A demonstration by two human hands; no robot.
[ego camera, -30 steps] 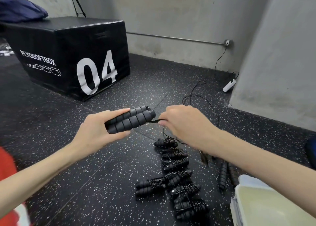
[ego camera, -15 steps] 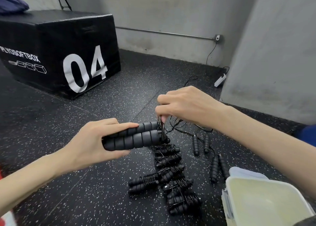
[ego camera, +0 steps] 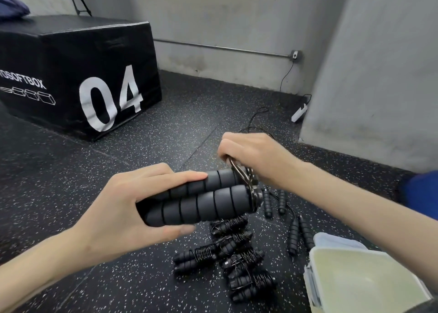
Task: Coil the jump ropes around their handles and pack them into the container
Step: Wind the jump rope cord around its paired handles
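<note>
Two grey concrete walls (ego camera: 237, 16) meet the floor at twelve o'clock, with a thin pipe (ego camera: 220, 48) running along the far one to a small socket (ego camera: 295, 54), and a grey pillar (ego camera: 379, 75) standing at two o'clock. Black speckled rubber floor (ego camera: 59, 170) fills the rest of the view. At ten o'clock sits a big black plyo box (ego camera: 71, 71) marked "04". At four o'clock a pale translucent container (ego camera: 355, 286) rests on the floor, just beside a heap of coiled jump ropes (ego camera: 234, 255) at five o'clock, with a few uncoiled handles (ego camera: 294, 232) lying between heap and container. A white power strip (ego camera: 299, 113) lies by the pillar's foot. Near centre, the left hand (ego camera: 123, 215) grips a pair of black foam handles (ego camera: 196, 201) side by side, thumb underneath, fingers curled over the top. The right hand (ego camera: 256, 156) pinches the thin rope (ego camera: 237, 168) at the handles' end.
</note>
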